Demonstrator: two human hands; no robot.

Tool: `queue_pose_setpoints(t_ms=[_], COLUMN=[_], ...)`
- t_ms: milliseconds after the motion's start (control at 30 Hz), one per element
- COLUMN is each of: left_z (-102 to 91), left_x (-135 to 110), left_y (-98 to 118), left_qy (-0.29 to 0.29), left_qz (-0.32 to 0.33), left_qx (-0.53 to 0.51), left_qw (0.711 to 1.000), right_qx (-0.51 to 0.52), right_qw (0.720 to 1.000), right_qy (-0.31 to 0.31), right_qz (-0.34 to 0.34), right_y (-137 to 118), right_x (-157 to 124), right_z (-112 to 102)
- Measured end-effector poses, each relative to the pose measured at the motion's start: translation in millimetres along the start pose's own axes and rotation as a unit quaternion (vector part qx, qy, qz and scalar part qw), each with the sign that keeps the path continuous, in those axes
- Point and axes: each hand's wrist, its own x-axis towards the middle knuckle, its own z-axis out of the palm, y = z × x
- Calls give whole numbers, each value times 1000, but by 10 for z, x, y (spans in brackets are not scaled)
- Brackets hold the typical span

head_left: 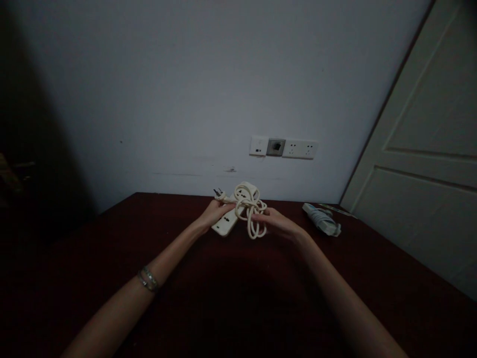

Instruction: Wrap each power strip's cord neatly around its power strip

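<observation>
A white power strip (224, 224) is held slantwise above the dark red table, with its looped white cord (256, 226) bunched across its upper part. My left hand (213, 215) grips the strip's left side, thumb laid over its face. Just above that hand the cord's plug (219, 194) sticks out to the left, prongs showing. On the other side, my right hand (275, 221) has its fingers closed around the hanging loops of the cord. The cord partly hides the strip's sockets.
A wrapped bundle with a pale coiled cable (321, 220) lies at the right on the table (167, 258). A thin flat strip (337, 210) is behind it. Wall sockets (300, 148) sit above the table's back edge; a white door (421, 149) stands at the right.
</observation>
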Motion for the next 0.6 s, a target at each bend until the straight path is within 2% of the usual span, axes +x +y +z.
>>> queue_pose_setpoints(t_ms=[67,133,200,267,400,500,600], left_z=[-24,-31,-23,-5,41,66,61], left_x=[-2,-9,-18,-27,-57,-93,-115], left_y=[2,1,2,8,39,81,117], left_qy=[5,9,8,6,16,18,30], left_qz=[10,9,1,-11,-72,-110,-116], left_qx=[-4,-5,-5,0,9,-29,-60], left_qw=[1000,1000,1000,1000,997,993,991], right_qx=[-45,-82,-114,-141,-177,-198,-175], right_qw=[997,993,990,989,981,974,978], right_qy=[-56,-77,-66,-26,54,37,21], right_qz=[26,36,46,43,-53,-106,-115], right_y=[-73,-148,-214,-264,-278,-189,-86], right_x=[-85,-149,-180,-181,-137,-95,-67], right_z=[-128,-242,-320,-345,-236,-93,24])
